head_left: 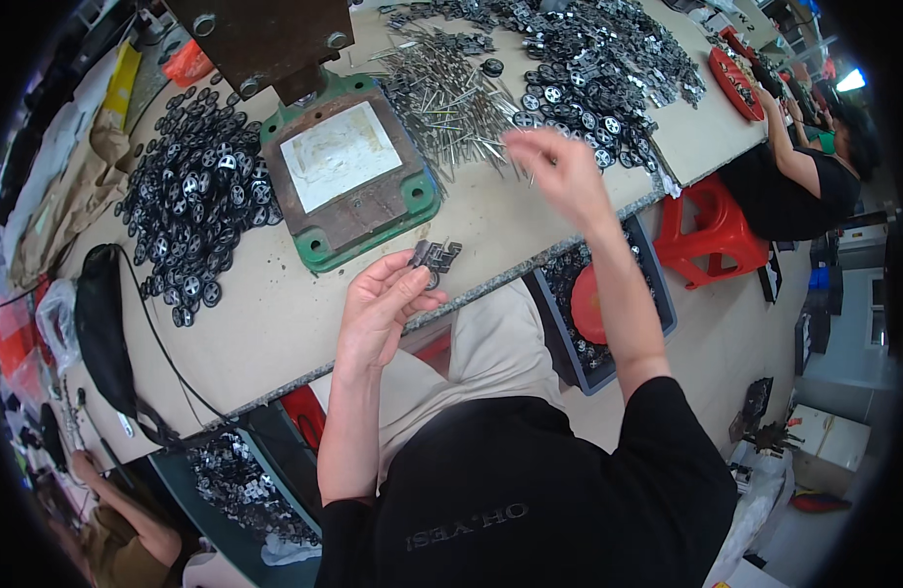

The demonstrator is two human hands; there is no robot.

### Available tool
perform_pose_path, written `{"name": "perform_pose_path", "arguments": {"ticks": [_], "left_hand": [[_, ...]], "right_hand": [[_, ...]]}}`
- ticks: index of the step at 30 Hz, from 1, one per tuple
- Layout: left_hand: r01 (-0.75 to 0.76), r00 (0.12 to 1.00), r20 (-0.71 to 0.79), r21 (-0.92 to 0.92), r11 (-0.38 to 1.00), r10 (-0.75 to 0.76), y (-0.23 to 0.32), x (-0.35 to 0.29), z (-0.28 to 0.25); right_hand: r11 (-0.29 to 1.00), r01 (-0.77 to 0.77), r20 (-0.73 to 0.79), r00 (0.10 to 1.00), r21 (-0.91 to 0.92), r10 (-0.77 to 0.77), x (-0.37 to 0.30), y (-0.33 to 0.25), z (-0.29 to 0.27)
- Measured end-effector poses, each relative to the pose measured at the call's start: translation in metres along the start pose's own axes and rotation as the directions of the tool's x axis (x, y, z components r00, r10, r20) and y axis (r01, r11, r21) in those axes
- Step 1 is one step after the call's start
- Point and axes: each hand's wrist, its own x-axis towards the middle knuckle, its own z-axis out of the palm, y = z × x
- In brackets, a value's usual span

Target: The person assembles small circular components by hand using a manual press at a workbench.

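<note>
My left hand (381,306) pinches a small black plastic chassis part (438,257) between thumb and fingers, in front of the press base. A small black wheel (432,280) shows just under that part; whether it is attached I cannot tell. Over the table, to the right of a heap of thin metal pins (446,93), my right hand (567,178) is raised with its fingers drawn together and slightly blurred. What lies between those fingertips is too small to make out. Several black wheels with silver hubs (584,122) lie just beyond the right hand.
A green-edged press base (314,257) stands mid-table under a dark metal head (265,39). Left of it spreads a wheel heap (201,186); black parts (618,49) pile up far right. Below the edge are a grey bin (657,284) and red stool (706,235). Other people sit at both sides.
</note>
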Motion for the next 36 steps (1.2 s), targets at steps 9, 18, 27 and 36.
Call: {"name": "perform_pose_path", "arguments": {"ticks": [9,18,27,36], "left_hand": [[-0.005,0.999,0.039,-0.069,0.998,0.007,0.002,0.003,0.005],[0.051,0.997,0.061,-0.060,0.997,-0.048,0.009,0.000,0.007],[0.051,0.998,0.045,-0.001,0.999,-0.051,0.009,0.000,0.011],[0.060,0.998,-0.023,0.005,0.998,-0.060,0.008,0.001,0.014]], "right_hand": [[0.705,0.296,0.227,0.954,-0.645,-0.193,0.058,0.039,-0.024],[0.882,-0.039,0.396,0.902,0.469,-0.171,-0.013,-0.017,0.014],[0.777,-0.139,0.497,0.833,0.614,-0.243,-0.025,-0.011,0.032],[0.820,0.029,0.425,0.844,0.572,-0.327,-0.025,-0.013,0.033]]}}
